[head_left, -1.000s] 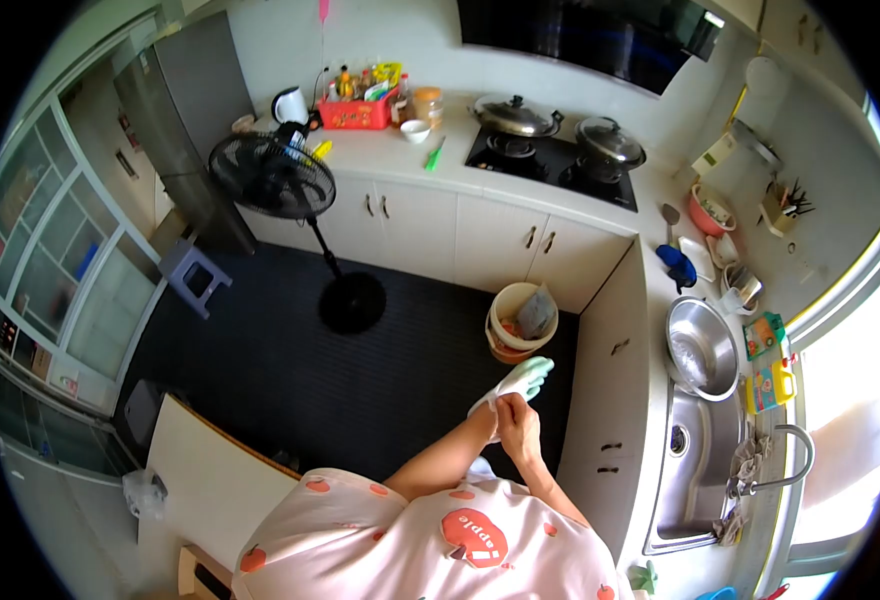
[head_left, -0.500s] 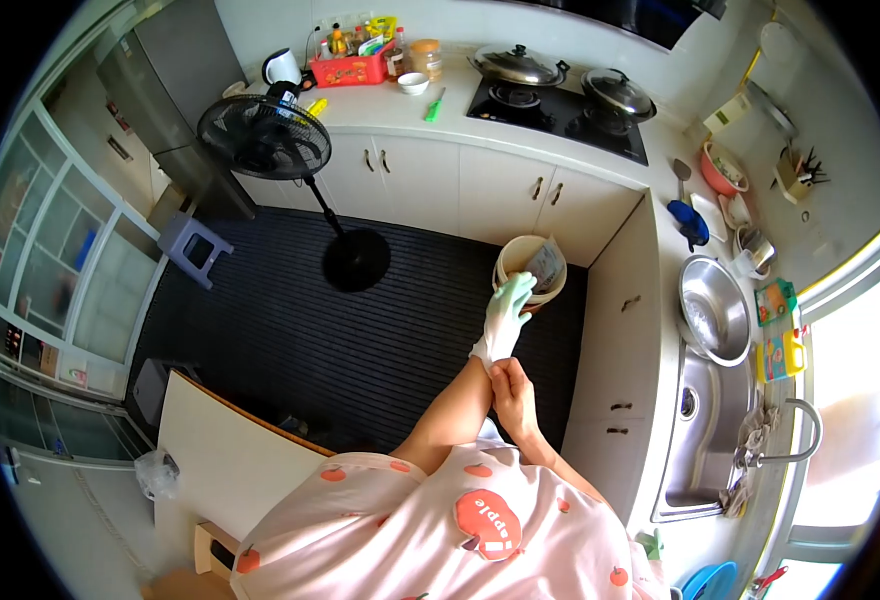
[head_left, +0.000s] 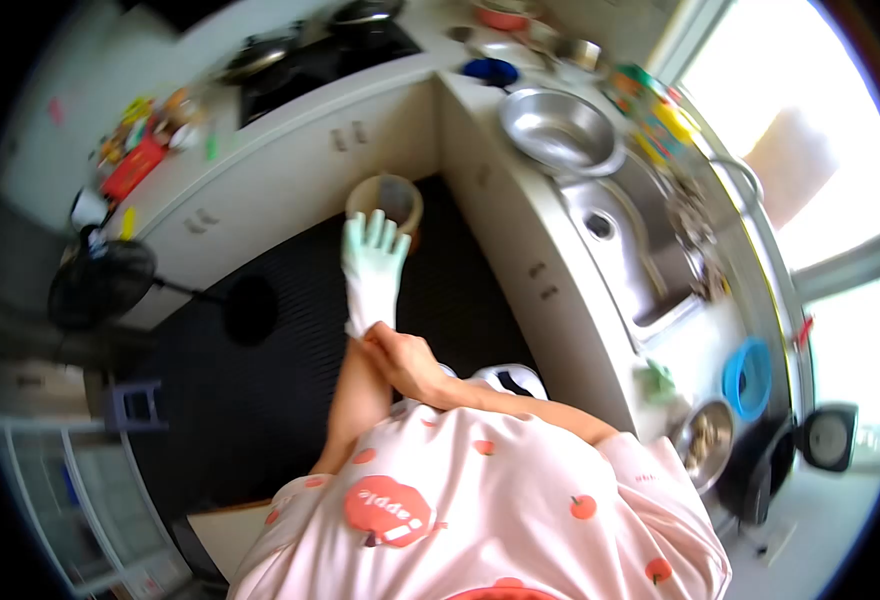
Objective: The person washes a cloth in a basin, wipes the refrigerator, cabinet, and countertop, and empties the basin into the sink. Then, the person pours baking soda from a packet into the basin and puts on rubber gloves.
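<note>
My left hand point(head_left: 373, 262) wears a white glove with pale green fingers and is held out over the dark floor, its fingers spread. My bare right hand point(head_left: 405, 362) is closed on the glove's cuff at my left wrist. Just beyond the gloved fingertips stands a cream bucket point(head_left: 363, 198) with a grey item inside. A pink apron point(head_left: 520, 480) with apple prints covers my front.
On the right are a sink point(head_left: 615, 235), a steel basin point(head_left: 560, 130) and a blue basin point(head_left: 747, 378). A bowl of food point(head_left: 705, 440) sits near the right edge. A black fan point(head_left: 100, 285) stands at left, with a stool point(head_left: 138, 406) below it.
The view has turned to the right, bringing in the blue basin and the bowl of food. My gloved left hand now points upward with its fingers spread; my right hand still grips the cuff.
</note>
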{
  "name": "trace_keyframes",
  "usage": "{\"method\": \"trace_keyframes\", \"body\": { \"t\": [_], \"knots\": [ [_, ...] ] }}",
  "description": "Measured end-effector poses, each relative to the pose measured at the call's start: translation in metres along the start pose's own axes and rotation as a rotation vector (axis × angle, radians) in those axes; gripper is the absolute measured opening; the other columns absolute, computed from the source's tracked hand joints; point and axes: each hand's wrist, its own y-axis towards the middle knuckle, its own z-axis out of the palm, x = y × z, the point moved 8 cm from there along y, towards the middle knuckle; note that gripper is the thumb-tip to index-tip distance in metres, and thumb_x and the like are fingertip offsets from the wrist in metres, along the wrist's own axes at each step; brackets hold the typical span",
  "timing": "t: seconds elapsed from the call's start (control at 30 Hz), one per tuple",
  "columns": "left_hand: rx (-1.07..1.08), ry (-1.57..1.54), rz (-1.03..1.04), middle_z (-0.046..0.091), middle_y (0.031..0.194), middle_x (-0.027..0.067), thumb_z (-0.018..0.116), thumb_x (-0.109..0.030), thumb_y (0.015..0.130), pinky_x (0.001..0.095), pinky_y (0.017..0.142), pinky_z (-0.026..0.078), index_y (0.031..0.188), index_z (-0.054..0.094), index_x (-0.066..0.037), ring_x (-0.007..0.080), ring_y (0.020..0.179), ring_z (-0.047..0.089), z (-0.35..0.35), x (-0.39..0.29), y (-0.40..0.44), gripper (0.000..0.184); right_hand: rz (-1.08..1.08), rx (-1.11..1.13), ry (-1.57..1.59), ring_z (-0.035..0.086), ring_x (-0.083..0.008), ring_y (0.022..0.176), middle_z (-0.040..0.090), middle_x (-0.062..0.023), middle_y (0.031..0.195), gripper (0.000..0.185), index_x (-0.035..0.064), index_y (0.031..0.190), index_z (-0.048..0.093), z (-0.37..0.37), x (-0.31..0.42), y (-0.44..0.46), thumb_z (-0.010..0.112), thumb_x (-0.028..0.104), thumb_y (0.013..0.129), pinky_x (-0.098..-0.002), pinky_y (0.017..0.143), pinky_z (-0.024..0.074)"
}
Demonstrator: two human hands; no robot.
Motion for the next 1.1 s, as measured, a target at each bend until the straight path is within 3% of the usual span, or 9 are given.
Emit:
{"method": "trace_keyframes", "body": {
  "t": [0.13, 0.2, 0.43, 0.57, 0.67, 0.77, 0.87, 0.97, 1.1],
  "knots": [
    [-0.092, -0.127, -0.178, 0.068, 0.096, 0.0106, 0.049, -0.034, 0.095, 0.0473, 0.102, 0.040, 0.095, 0.067, -0.004, 0.0278, 0.102, 0.061, 0.022, 0.045, 0.009, 0.035, -0.119, -0.084, 0.085, 0.061, -0.0324, 0.077, 0.061, -0.0154, 0.085, 0.012, 0.0021, 0.094, 0.059, -0.062, -0.010, -0.027, 0.058, 0.011, 0.086, -0.0382, 0.067, 0.0490],
    [0.018, -0.040, -0.242, 0.069, 0.092, 0.0107, 0.051, -0.034, 0.095, 0.0409, 0.097, 0.047, 0.095, 0.067, -0.003, 0.0244, 0.093, 0.064, 0.030, 0.072, 0.014, 0.035, -0.207, -0.225, 0.006, 0.060, -0.0298, 0.076, 0.059, -0.0131, 0.085, 0.010, 0.0034, 0.092, 0.061, -0.107, -0.025, -0.042, 0.061, 0.008, 0.083, -0.0359, 0.066, 0.0494],
    [0.050, 0.763, -0.460, 0.067, 0.089, 0.0060, 0.054, -0.022, 0.094, 0.0262, 0.084, 0.052, 0.097, 0.064, -0.004, 0.0155, 0.084, 0.066, 0.087, 0.207, -0.044, 0.020, 0.357, -0.887, -0.127, 0.062, -0.0283, 0.084, 0.063, -0.0141, 0.093, 0.023, 0.0032, 0.105, 0.061, -0.317, -0.178, -0.217, 0.063, 0.014, 0.084, -0.0366, 0.075, 0.0498],
    [0.165, 0.894, -0.620, 0.066, 0.090, 0.0065, 0.054, -0.020, 0.093, 0.0250, 0.087, 0.049, 0.104, 0.061, -0.004, 0.0141, 0.087, 0.064, 0.092, 0.273, -0.089, 0.021, 0.753, -1.127, -0.909, 0.050, -0.0389, 0.109, 0.056, -0.0190, 0.113, 0.037, 0.0014, 0.114, 0.056, -0.395, -0.226, -0.372, 0.062, 0.004, 0.077, -0.0445, 0.088, 0.0434],
    [0.265, 0.958, -0.690, 0.066, 0.089, 0.0068, 0.055, -0.017, 0.092, 0.0253, 0.086, 0.049, 0.105, 0.060, -0.002, 0.0139, 0.084, 0.064, 0.092, 0.307, -0.118, 0.020, 0.962, -0.882, -1.258, 0.046, -0.0408, 0.116, 0.052, -0.0198, 0.119, 0.042, 0.0022, 0.119, 0.053, -0.404, -0.260, -0.415, 0.059, 0.002, 0.077, -0.0475, 0.090, 0.0421],
    [0.392, 0.985, -0.757, 0.066, 0.094, 0.0076, 0.055, -0.021, 0.094, 0.0268, 0.090, 0.047, 0.111, 0.059, -0.002, 0.0142, 0.091, 0.063, 0.077, 0.334, -0.135, 0.025, 0.770, -0.800, -1.390, 0.046, -0.0397, 0.118, 0.056, -0.0193, 0.115, 0.031, 0.0028, 0.109, 0.059, -0.416, -0.284, -0.417, 0.056, 0.004, 0.078, -0.0480, 0.091, 0.0411],
    [0.394, 0.978, -0.778, 0.066, 0.097, 0.0077, 0.059, -0.017, 0.091, 0.0253, 0.087, 0.048, 0.113, 0.058, -0.002, 0.0136, 0.092, 0.062, 0.068, 0.343, -0.148, 0.027, 0.866, -0.577, -1.277, 0.048, -0.0395, 0.116, 0.064, -0.0176, 0.098, 0.012, 0.0050, 0.081, 0.066, -0.432, -0.298, -0.409, 0.056, 0.008, 0.075, -0.0447, 0.091, 0.0410],
    [0.418, 1.099, -0.729, 0.066, 0.098, 0.0072, 0.060, -0.014, 0.090, 0.0242, 0.085, 0.048, 0.114, 0.058, -0.002, 0.0127, 0.092, 0.062, 0.069, 0.335, -0.156, 0.027, 0.705, -0.570, -1.043, 0.061, -0.0374, 0.085, 0.064, -0.0171, 0.075, 0.017, 0.0021, 0.074, 0.062, -0.437, -0.248, -0.366, 0.060, 0.019, 0.074, -0.0442, 0.071, 0.0470],
    [0.401, 1.034, -0.797, 0.064, 0.105, 0.0072, 0.062, -0.015, 0.089, 0.0223, 0.087, 0.046, 0.118, 0.057, -0.002, 0.0114, 0.097, 0.060, 0.085, 0.315, -0.181, 0.033, 0.682, -0.504, -0.523, 0.056, -0.0358, 0.060, 0.059, -0.0215, 0.067, 0.036, -0.0028, 0.070, 0.055, -0.407, -0.202, -0.282, 0.065, 0.032, 0.076, -0.0423, 0.057, 0.0428]
  ]
}}
